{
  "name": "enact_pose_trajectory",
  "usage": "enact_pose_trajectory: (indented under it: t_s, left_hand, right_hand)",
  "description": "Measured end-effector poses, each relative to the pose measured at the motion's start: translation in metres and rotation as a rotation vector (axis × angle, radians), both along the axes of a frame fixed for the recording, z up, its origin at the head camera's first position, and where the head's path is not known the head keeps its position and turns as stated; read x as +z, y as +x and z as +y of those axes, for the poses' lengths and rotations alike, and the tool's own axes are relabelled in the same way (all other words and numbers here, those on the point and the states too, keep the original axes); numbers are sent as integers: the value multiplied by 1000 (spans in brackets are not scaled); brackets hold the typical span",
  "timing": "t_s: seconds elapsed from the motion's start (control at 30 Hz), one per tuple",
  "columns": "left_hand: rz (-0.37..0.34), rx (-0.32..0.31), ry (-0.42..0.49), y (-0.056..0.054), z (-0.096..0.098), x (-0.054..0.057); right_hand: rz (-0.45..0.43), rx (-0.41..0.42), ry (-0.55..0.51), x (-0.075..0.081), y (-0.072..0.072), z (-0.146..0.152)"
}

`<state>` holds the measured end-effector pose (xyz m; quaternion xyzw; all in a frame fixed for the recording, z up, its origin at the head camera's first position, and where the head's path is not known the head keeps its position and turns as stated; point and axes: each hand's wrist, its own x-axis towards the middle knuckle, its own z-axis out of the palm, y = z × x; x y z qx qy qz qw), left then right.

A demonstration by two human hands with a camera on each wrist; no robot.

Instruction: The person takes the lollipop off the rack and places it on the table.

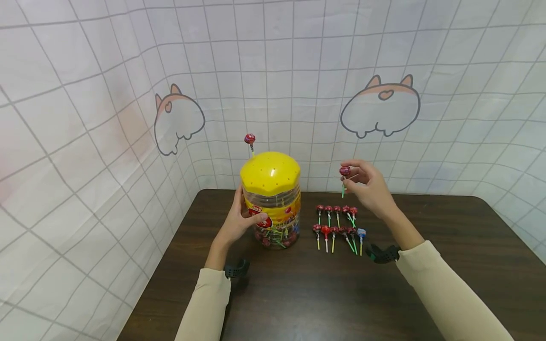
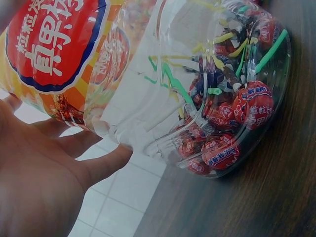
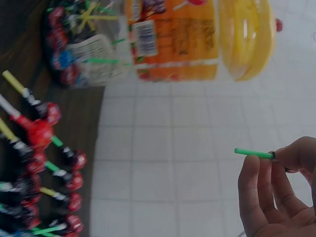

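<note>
My left hand (image 1: 234, 225) grips the side of a clear plastic jar (image 1: 275, 236), thumb across its yellow-and-red label, fingers behind. Lollipops (image 2: 222, 151) with green and yellow sticks lie in the jar's lower part. A domed yellow lid (image 1: 271, 173) with small holes covers it, and one dark red lollipop (image 1: 250, 139) stands upright at the lid's back left. Right of the jar, my right hand (image 1: 370, 189) pinches another lollipop (image 1: 345, 171) above the table, its red head up. In the right wrist view its green stick (image 3: 253, 153) points out past the fingertips.
Two rows of lollipops lie on the dark wooden table (image 1: 290, 293) right of the jar, mostly red-headed. A blue-wrapped lollipop (image 1: 361, 233) ends the nearer row. A white gridded curtain (image 1: 290, 94) with cartoon animals hangs behind the table and along its left side.
</note>
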<state>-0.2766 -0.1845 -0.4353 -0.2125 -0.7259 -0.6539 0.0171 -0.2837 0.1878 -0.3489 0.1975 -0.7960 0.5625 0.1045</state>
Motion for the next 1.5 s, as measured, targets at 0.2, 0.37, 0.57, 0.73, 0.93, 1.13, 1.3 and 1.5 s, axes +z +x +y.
enact_pose_trajectory:
  t_s: [0.2,0.37,0.57,0.73,0.93,1.13,1.3,1.5]
  left_hand:
    - [2,2,-6,0,2,0]
    - [8,7,-7,-1,3,0]
    - [3,8,-5,-1,3,0]
    - [5,8,-8,-2,3,-1]
    - [3,20,-21,-1,3,0]
    - [6,19,-23,-1,3,0]
    - [10,5,-12,-1,3,0]
    - [11,20,-30,0,3,0]
  right_hand:
    - [-32,-31,-12,-26,0,20]
    - [-84,-56,-58,-43,-2,33]
    - [-148,-61,-108,-60,-5,47]
    - [-194,-75,-118,-72,-7,56]
    - [-227,-105,-113,-83,-11,61]
    - [-261,-104,-77,-90,-15,65]
    - [-295,-103,-68,-97,-20,68]
    - [-319,-112,-59,-105,-27,71]
